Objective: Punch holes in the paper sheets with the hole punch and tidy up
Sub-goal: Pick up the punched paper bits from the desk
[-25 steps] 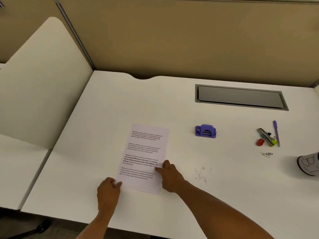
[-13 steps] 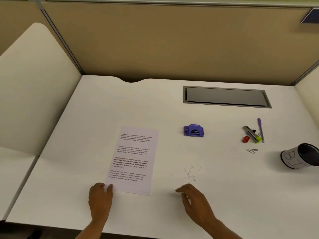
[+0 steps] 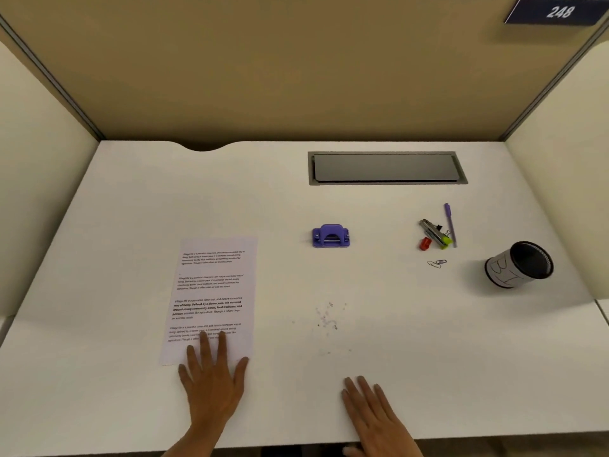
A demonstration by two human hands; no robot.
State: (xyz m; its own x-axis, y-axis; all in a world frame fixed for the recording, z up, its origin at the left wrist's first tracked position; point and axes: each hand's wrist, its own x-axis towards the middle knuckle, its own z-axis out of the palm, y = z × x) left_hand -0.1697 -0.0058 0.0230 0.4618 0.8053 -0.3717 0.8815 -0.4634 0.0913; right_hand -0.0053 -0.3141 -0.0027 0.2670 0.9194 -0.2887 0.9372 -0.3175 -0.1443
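Observation:
Printed paper sheets (image 3: 214,285) lie stacked flat on the left half of the white desk (image 3: 115,225). My left hand (image 3: 214,380) lies flat with spread fingers on the stack's near edge. My right hand (image 3: 372,410) rests flat on the bare desk near the front edge, fingers straight, holding nothing. The purple hole punch (image 3: 330,236) stands alone at the desk's middle, well beyond both hands. Small paper punch-outs (image 3: 328,319) are scattered on the desk between the punch and my right hand.
At the right lie a purple pen (image 3: 450,224), a stapler with binder clips (image 3: 434,233), a red small item (image 3: 425,243) and paper clips (image 3: 437,263). A mesh cup (image 3: 519,263) stands far right. A grey cable hatch (image 3: 385,168) sits at the back. Partition walls enclose the desk.
My right hand left the paper and moved right, then flattened on the bare desk. My left hand slid from the sheet's left corner onto its near edge. The view tilted up.

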